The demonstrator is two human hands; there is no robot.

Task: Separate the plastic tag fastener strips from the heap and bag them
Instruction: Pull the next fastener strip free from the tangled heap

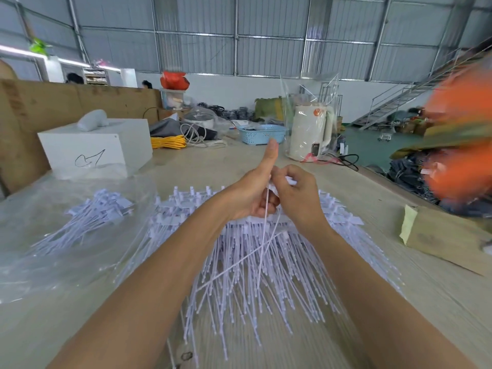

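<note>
Both hands meet above the middle of the heap, and each grip is pinching the same few thin white plastic tag fastener strips (263,235): the left hand (253,193) curls its fingers around them with the thumb sticking straight up, while the right hand (295,193) nips the flat tag ends between bent fingertips. The held strips hang down as long, limp, slightly crossed threads toward the large fan-shaped heap of white fastener strips (261,275) lying on the pale, matte worktop (399,302), blocky tag heads at the far side and fine stems splaying toward the viewer. To the left, a smaller bundle of the same strips (90,217) lies inside a crinkled clear plastic bag (40,249), flat on the worktop. Behind it stands a smooth white rectangular box with a black scribble (90,147). Farther back are a coil of yellow cord (167,142), a light-blue perforated plastic basket (263,133) and a cream kettle wrapped in clear film (310,131). At the right edge lies a brown cardboard piece (447,241).
</note>
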